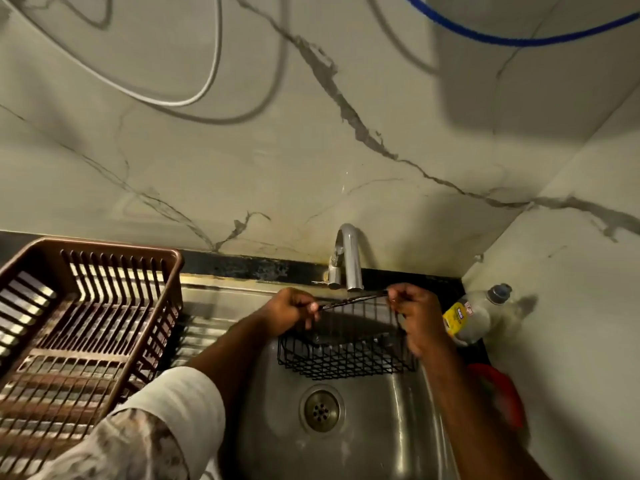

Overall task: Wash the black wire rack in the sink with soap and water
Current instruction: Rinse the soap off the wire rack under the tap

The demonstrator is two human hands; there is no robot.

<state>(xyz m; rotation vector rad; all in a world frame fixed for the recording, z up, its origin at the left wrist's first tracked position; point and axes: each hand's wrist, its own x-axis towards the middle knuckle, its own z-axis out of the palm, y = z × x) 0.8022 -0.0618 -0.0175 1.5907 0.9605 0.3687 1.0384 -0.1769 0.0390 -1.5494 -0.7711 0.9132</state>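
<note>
The black wire rack [346, 358] hangs over the steel sink [391, 427], just below the spout of the tap [349, 258]. My left hand [289, 311] grips the left end of its upper rear wire. My right hand [414, 317] grips the right end of that wire and the right side of the rack. The basket part tilts toward me above the drain [321, 412]. I cannot tell whether water runs from the tap.
A brown plastic dish drainer [86, 327] stands on the draining board to the left. A clear bottle with a yellow label [474, 317] lies at the sink's right corner, and a red object [502, 393] lies by the right rim. Marble walls close in behind and at the right.
</note>
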